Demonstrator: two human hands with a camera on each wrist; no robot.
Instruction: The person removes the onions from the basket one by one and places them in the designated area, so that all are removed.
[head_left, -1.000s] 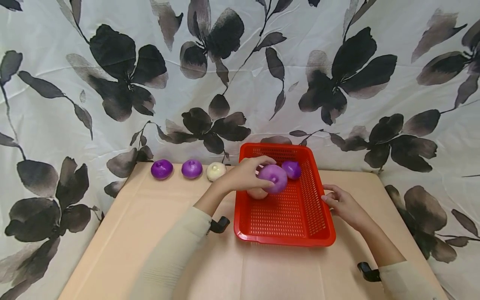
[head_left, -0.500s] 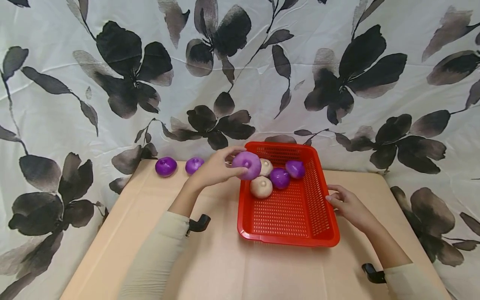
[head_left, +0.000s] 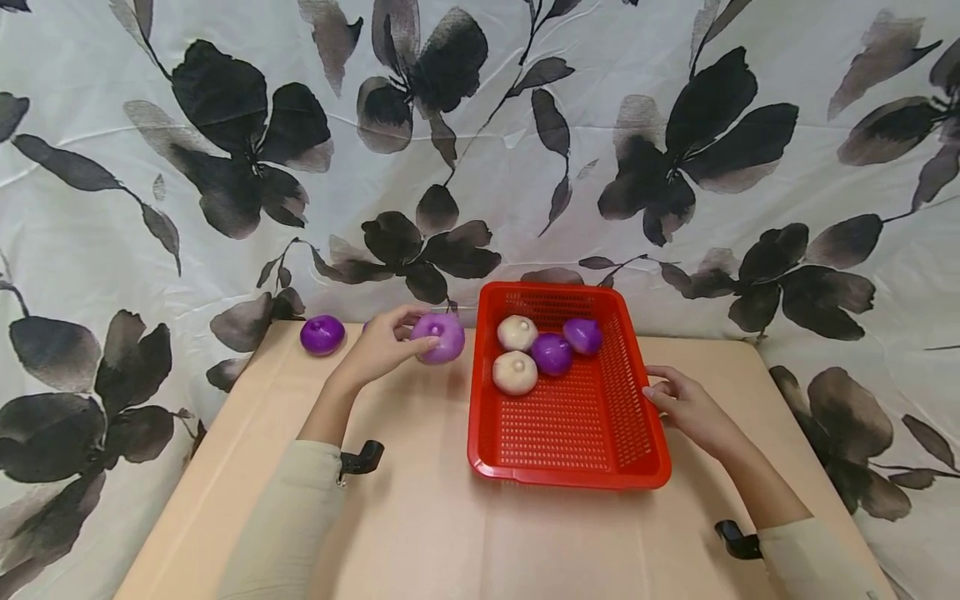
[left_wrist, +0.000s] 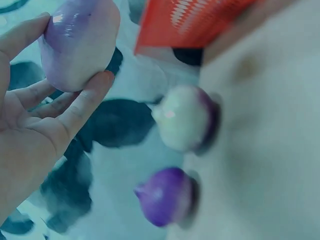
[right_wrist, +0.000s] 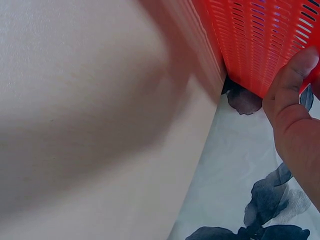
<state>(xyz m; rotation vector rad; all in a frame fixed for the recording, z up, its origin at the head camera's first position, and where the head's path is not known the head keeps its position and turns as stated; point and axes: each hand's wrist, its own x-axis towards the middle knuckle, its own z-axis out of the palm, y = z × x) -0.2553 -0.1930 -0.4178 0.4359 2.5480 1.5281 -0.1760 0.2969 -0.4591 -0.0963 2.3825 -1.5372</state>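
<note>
My left hand (head_left: pixel 386 343) holds a light purple onion (head_left: pixel 440 337) in the air left of the basket; in the left wrist view, fingers and thumb are around this onion (left_wrist: pixel 80 42). Behind it on the table, the left wrist view shows a whitish onion (left_wrist: pixel 181 119) and a dark purple onion (left_wrist: pixel 165 196), both mostly hidden in the head view. Another purple onion (head_left: pixel 322 335) lies farther left. With thumb and fingers, my right hand (head_left: pixel 690 410) grips the right rim of the red plastic basket (head_left: pixel 570 479). Inside are two whitish onions (head_left: pixel 515 372) and two purple onions (head_left: pixel 552 354).
The basket stands on a beige-covered table (head_left: pixel 420 533), toward its back edge. A white cloth with dark flowers (head_left: pixel 540 167) hangs right behind the table. A black wrist camera (head_left: pixel 363 457) sticks out from the left sleeve.
My left hand has carried the light purple onion left, from above the basket to above the table, uncovering the onions inside. My right hand stays at the basket's rim.
</note>
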